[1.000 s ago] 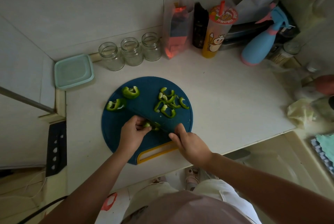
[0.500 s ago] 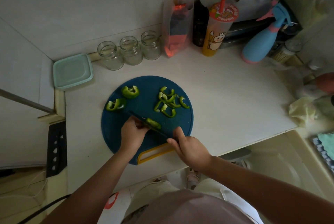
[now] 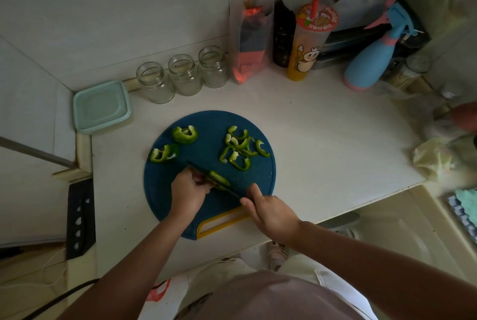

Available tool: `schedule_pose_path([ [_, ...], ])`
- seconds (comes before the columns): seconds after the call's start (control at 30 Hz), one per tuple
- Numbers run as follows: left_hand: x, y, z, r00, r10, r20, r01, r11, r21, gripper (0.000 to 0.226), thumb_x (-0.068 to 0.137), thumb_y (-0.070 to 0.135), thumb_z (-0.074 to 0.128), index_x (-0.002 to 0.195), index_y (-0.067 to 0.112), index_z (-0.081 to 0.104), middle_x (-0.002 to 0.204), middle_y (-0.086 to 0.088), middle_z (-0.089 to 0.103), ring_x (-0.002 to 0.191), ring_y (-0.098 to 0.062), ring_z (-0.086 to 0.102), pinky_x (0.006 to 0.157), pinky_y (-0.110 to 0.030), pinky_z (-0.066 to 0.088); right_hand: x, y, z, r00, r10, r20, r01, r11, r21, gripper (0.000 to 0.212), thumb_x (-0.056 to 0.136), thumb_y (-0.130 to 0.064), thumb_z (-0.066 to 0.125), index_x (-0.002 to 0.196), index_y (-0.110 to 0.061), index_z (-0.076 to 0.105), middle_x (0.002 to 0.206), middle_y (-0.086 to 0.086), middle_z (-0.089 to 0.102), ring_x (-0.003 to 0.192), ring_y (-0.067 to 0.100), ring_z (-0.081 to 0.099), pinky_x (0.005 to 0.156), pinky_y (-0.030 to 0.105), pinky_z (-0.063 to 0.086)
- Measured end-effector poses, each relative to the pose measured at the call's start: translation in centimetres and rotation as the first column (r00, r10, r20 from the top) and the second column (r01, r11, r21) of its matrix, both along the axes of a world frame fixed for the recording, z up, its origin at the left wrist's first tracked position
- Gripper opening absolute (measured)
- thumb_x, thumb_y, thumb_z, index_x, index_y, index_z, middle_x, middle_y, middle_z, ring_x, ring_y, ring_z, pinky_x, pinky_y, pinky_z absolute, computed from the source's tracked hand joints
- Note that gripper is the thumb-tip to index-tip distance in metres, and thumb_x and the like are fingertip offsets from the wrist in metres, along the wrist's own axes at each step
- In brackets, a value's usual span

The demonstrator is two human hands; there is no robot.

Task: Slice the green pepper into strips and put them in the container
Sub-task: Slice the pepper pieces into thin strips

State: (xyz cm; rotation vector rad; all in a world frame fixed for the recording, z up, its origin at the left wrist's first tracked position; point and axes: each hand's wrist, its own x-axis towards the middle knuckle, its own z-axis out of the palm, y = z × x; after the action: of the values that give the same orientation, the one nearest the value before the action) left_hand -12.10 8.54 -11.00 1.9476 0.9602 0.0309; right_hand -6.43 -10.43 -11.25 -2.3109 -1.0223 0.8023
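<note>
Slicing step, part done: the knife (image 3: 232,192) is set on a pepper piece (image 3: 219,178) near the cutting board's (image 3: 206,123) centre.
The right hand (image 3: 271,212) is wrapped around the knife handle; the left hand (image 3: 187,189), fingers curled, pins the piece. Blade and piece both run from 4 o'clock to 10 o'clock, with the tip at 10. Cut strips (image 3: 241,148) lie at the board's 2 o'clock, and 2 uncut chunks (image 3: 184,134) at its 10 o'clock. Next, probably: press through, shift the fingers back, repeat. The container (image 3: 101,106) waits off the board at 10 o'clock.
</note>
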Motion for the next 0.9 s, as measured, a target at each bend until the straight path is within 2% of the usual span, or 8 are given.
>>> schedule_pose_path([
  [0.13, 0.1, -0.1, 0.0, 1.0, -0.019, -0.001, 0.019, 1.0, 0.014, 0.02, 0.074, 0.005, 0.074, 0.077, 0.013, 0.056, 0.062, 0.007, 0.06, 0.06, -0.002, 0.058, 0.056, -0.013, 0.039, 0.0, 0.3, 0.1, 1.0, -0.004, -0.012, 0.004, 1.0, -0.007, 0.034, 0.1, -0.047, 0.022, 0.106, -0.016, 0.036, 0.067, 0.004, 0.052, 0.059, 0.023, 0.05, 0.059, 0.037, 0.044],
  [0.3, 0.2, 0.1, -0.1, 1.0, -0.02, -0.013, 0.02, 1.0, 0.016, 0.022, 0.073, 0.006, 0.076, 0.077, 0.014, 0.056, 0.063, 0.004, 0.062, 0.062, -0.011, 0.062, 0.066, -0.027, 0.045, 0.1, 0.7, 0.2, 0.999, -0.004, -0.043, 0.004, 1.0, -0.004, 0.032, 0.1, -0.047, 0.022, 0.102, -0.018, 0.034, 0.071, 0.01, 0.057, 0.062, 0.026, 0.054, 0.062, 0.042, 0.048],
  [0.53, 0.1, -0.1, -0.5, 1.0, 0.001, 0.0, -0.001, 0.999, 0.036, 0.027, 0.072, 0.008, 0.077, 0.073, 0.02, 0.053, 0.071, -0.001, 0.064, 0.068, -0.016, 0.064, 0.058, -0.018, 0.042, 0.2, 2.0, 0.2, 0.997, -0.017, -0.072, 0.016, 1.0, -0.017, 0.025, 0.1, -0.047, 0.022, 0.098, -0.023, 0.029, 0.064, 0.002, 0.049, 0.056, 0.021, 0.048, 0.06, 0.042, 0.046],
  [0.77, 0.2, -0.2, -0.5, 1.0, 0.014, -0.009, -0.014, 0.999, 0.03, 0.033, 0.072, 0.007, 0.077, 0.07, 0.024, 0.049, 0.071, 0.0, 0.062, 0.071, -0.023, 0.065, 0.067, -0.032, 0.05, 0.7, 2.0, 0.6, 0.992, -0.034, -0.124, 0.031, 0.999, -0.03, 0.03, 0.1, -0.049, 0.022, 0.097, -0.021, 0.032, 0.068, 0.003, 0.052, 0.06, 0.021, 0.051, 0.063, 0.042, 0.047],
  [0.9, 0.3, 0.0, -0.6, 1.0, 0.015, -0.022, -0.014, 1.0, 0.015, 0.029, 0.072, 0.007, 0.077, 0.072, 0.02, 0.051, 0.077, -0.008, 0.064, 0.072, -0.024, 0.065, 0.064, -0.029, 0.049, 0.6, 1.8, 0.8, 0.99, -0.039, -0.133, 0.035, 0.999, -0.032, 0.03, 0.1, -0.049, 0.021, 0.097, -0.021, 0.032, 0.067, 0.002, 0.051, 0.06, 0.02, 0.051, 0.063, 0.04, 0.046],
])
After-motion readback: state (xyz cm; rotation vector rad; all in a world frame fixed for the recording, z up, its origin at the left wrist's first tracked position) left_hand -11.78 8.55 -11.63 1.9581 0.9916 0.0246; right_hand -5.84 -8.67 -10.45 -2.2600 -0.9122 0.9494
